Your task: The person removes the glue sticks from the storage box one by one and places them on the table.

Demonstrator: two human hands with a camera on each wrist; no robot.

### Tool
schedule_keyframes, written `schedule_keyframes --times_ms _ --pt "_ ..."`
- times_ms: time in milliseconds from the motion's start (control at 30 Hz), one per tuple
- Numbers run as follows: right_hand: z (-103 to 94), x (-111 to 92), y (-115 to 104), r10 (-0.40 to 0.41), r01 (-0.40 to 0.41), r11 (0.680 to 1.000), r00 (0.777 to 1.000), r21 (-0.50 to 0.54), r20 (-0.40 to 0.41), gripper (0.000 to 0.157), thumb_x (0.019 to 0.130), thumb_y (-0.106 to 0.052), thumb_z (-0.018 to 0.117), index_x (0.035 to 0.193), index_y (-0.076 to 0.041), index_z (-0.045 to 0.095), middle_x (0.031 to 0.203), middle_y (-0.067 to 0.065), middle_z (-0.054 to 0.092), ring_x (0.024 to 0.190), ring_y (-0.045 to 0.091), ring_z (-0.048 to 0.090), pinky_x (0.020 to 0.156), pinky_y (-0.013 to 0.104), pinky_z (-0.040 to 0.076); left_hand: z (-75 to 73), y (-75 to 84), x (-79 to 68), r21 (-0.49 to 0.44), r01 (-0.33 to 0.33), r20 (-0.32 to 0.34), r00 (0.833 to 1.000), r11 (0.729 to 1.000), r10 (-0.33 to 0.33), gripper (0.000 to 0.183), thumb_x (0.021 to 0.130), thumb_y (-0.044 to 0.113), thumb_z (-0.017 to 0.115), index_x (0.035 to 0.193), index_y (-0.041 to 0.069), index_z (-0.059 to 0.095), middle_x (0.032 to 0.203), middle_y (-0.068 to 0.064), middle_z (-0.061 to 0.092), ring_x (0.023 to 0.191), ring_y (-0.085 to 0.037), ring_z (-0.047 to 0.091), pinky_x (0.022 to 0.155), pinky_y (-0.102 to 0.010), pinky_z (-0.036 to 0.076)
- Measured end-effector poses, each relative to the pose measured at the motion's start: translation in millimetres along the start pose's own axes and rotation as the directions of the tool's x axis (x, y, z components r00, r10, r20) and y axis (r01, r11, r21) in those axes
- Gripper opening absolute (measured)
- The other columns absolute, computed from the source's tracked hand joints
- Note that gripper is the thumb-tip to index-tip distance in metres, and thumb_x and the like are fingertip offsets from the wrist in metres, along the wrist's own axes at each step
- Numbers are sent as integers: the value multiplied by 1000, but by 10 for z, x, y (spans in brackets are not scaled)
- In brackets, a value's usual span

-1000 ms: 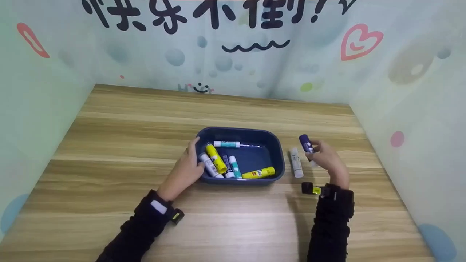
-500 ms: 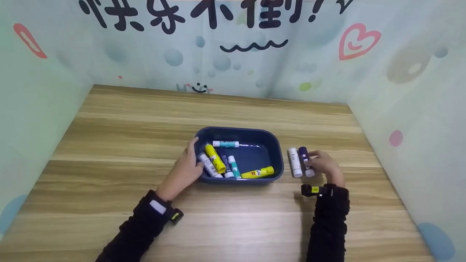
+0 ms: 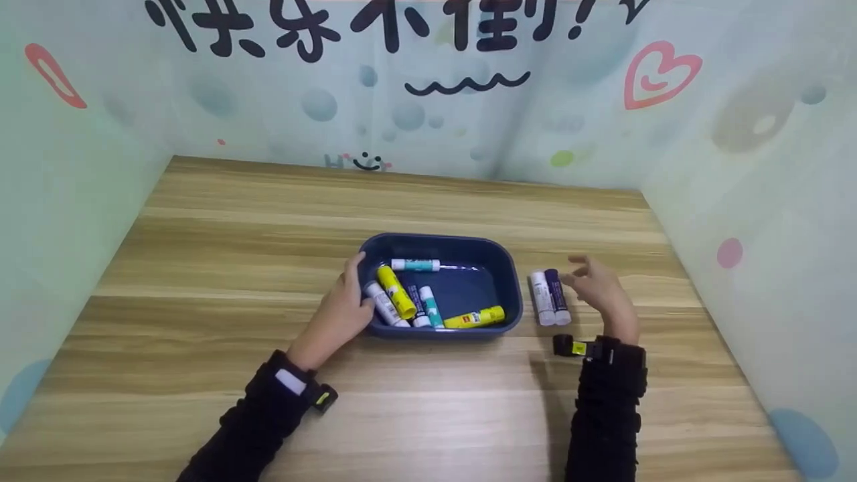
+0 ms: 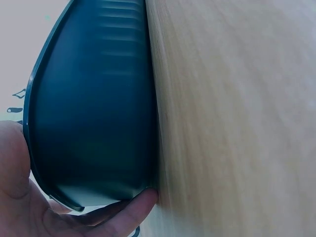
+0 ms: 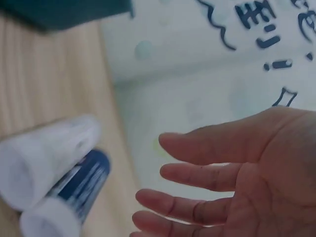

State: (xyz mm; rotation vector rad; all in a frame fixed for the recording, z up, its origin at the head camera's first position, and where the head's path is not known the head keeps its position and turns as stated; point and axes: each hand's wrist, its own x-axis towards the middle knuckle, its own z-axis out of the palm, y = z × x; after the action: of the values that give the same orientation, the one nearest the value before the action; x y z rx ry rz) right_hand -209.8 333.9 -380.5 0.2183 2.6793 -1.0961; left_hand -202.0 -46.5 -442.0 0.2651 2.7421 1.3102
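My left hand (image 3: pixel 340 304) holds the left end of a dark blue plastic bin (image 3: pixel 438 336). In the left wrist view its thumb is at the rim and its fingers lie along the outer wall. Right of the bin, a white glue stick (image 3: pixel 542 298) and a dark purple glue stick (image 3: pixel 557 296) with a white end lie side by side on the table. My right hand (image 3: pixel 602 291) is just right of the purple one, holding nothing. The right wrist view shows its fingers (image 5: pixel 182 205) extended, apart from both sticks.
Inside the bin lie several glue sticks: a yellow one (image 3: pixel 396 292) at the left, another yellow one (image 3: pixel 475 317) at the front right, and a teal and white one (image 3: pixel 416 265) along the back. Printed walls (image 3: pixel 254 120) enclose the wooden table (image 3: pixel 428 415).
My right hand has laid the purple glue stick down beside the white one, let go and lifted away slightly. The left hand and bin stay in place.
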Motion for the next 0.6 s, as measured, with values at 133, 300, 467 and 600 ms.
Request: schedule_keyframes --times_ms 133,300,467,600 --pt "98 -79 -269 -198 198 978 980 -64 -1 51 90 -13 54 137 0 38 128 28 48 115 41 48 94 50 44 -1 -12 -7 -4 -2 -4 1000 1000 2 73 86 5 52 147 8 12 147 -30 26 131 -40 35 109 -49 31" --pt "378 -168 -574 -367 387 915 916 -112 163 42 84 -3 60 125 0 51 125 20 53 116 38 47 98 51 40 -7 -8 -12 -8 -7 -4 1000 1000 7 72 86 4 52 146 8 12 147 -29 25 132 -41 33 109 -49 30" --pt "725 -115 -739 -346 451 844 872 -290 347 37 79 -7 65 116 -5 60 118 13 58 115 32 49 98 46 41 -12 0 -13 -6 -10 -6 1000 1000 10 73 86 4 52 146 7 12 148 -29 24 133 -41 32 110 -49 29" --pt "937 -1 -739 -294 472 790 852 -391 433 30 78 -8 63 108 -8 64 110 9 60 109 28 51 96 43 42 6 7 -9 -14 -3 -6 1000 1000 3 73 86 4 52 147 8 11 148 -29 24 133 -41 32 109 -50 30"
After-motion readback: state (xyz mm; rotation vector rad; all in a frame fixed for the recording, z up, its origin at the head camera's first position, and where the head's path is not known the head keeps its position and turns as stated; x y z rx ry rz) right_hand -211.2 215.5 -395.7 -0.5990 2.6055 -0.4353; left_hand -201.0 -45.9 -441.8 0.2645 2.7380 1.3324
